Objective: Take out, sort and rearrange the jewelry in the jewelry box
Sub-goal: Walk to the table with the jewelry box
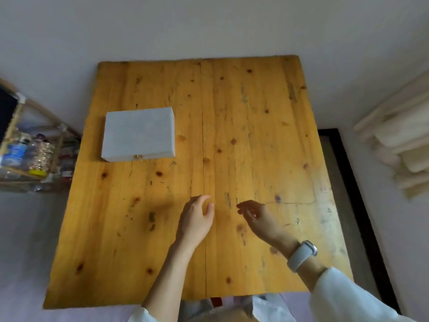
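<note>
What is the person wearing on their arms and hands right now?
Both forearms are bare, with loose white sleeves pushed up near the elbows. The right hand has a pale watch with a light strap on its wrist and a thin ring on one finger. The left hand wears nothing.

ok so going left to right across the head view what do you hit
shelf → white box → left hand → right hand → watch → rolled cloth

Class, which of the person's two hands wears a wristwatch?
The right hand: a white-strapped watch circles its wrist. The left hand has a bare wrist.
</note>
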